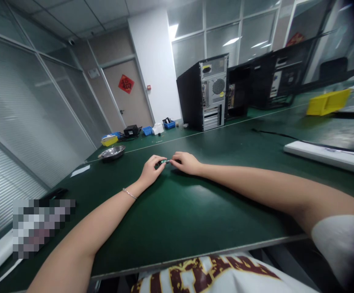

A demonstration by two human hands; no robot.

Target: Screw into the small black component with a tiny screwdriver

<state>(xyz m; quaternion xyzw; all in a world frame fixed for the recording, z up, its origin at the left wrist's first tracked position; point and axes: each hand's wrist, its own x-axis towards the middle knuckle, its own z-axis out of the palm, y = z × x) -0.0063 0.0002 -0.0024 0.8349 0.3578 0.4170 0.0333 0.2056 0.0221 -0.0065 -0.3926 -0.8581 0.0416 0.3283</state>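
Observation:
Above the green tabletop, my left hand pinches a small green circuit board between thumb and fingers. The board has a dark part on its left and a short silvery end on its right. My right hand is closed, with thumb and fingertips meeting at that silvery end. The board is too small to make out in detail, and my fingers cover part of it.
A metal bowl and a white paper slip lie to the left. Small blue bins and a computer tower stand behind. On the right are a white power strip and a yellow bin.

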